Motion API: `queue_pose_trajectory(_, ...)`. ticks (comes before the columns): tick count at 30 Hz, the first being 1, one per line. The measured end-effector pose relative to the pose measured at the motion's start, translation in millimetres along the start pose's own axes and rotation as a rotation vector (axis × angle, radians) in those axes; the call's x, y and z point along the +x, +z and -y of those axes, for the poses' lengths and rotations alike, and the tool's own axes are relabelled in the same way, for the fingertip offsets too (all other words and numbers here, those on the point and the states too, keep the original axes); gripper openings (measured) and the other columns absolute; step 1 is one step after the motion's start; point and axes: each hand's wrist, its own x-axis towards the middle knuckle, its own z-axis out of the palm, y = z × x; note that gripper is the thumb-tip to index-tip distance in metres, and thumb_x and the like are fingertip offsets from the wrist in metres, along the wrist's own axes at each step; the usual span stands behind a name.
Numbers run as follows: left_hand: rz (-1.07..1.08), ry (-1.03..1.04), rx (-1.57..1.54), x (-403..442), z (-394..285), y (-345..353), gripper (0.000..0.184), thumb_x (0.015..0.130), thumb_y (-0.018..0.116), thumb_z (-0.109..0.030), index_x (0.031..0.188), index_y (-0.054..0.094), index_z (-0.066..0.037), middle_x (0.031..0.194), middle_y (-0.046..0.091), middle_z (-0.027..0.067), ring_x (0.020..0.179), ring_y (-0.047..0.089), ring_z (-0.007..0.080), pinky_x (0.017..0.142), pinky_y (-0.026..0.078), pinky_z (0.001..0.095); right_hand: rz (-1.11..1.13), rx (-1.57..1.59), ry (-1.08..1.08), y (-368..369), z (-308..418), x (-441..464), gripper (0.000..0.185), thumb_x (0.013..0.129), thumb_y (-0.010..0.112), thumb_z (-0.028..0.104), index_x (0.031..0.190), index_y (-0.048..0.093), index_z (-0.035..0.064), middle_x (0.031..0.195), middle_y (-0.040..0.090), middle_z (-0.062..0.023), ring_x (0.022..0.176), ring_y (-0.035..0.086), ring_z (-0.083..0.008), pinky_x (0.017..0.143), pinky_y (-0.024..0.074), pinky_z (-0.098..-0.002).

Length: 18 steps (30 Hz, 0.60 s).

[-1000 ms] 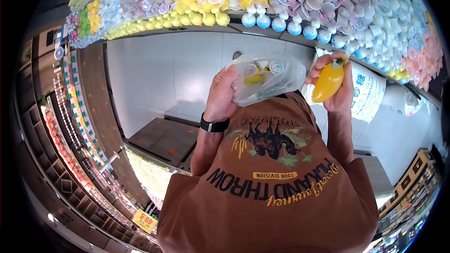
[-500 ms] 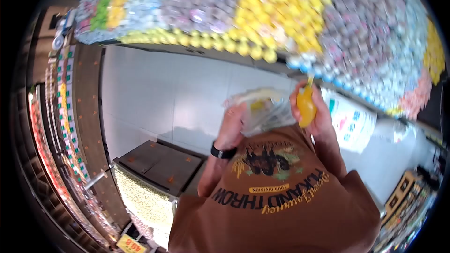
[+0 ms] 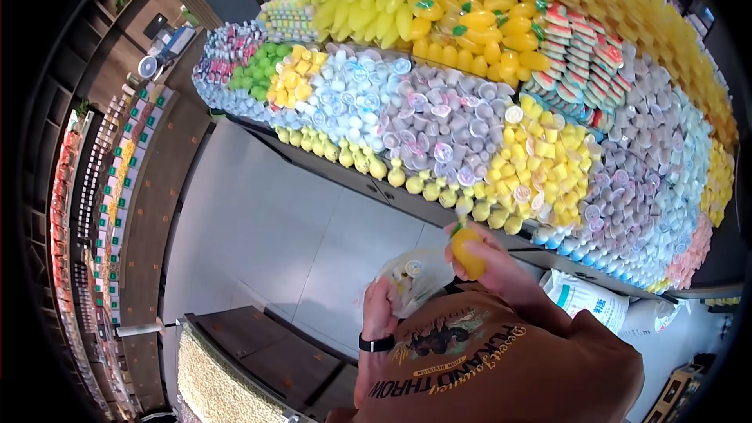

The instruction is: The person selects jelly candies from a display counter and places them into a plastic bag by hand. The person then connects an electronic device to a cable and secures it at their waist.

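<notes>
My left hand (image 3: 379,307), with a dark band at the wrist, is closed on a clear plastic bag (image 3: 424,276) in front of my shirt. A few small pieces show dimly through the bag's film. To the right, my right hand (image 3: 501,268) is wrapped around a plump yellow mango-shaped pack (image 3: 468,255) with a green leaf and a narrow pale top. It is held upright beside the bag. Just beyond it runs a row of pale yellow pear-shaped packs (image 3: 415,185) along the display's front edge.
A sloping display holds purple-grey jelly cups (image 3: 446,121), yellow cups (image 3: 540,160) and yellow mango-shaped packs (image 3: 501,23). A dark bin of pale small pieces (image 3: 219,376) stands lower left. White printed sacks (image 3: 587,298) lie on the floor at right.
The view has tilted up and shows more of the display. The yellow mango-shaped pack has come closer to the bag. Both hands keep their hold.
</notes>
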Motion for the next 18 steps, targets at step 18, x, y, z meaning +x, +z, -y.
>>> queue_pose_trajectory(18,-0.253,0.065,-0.093,86,-97,-7,0.03,0.101,0.044,-0.023,0.074,0.039,-0.013,0.055,0.031,-0.005,0.043,0.026,0.0065,0.038,0.021,0.025,-0.567,-1.528,-1.163,-66,250,271,0.046,0.087,0.062,0.012,0.13,0.048,0.0007,0.123,0.055,-0.0214,0.112,0.056,-0.0343,0.096,0.0441,-0.039)
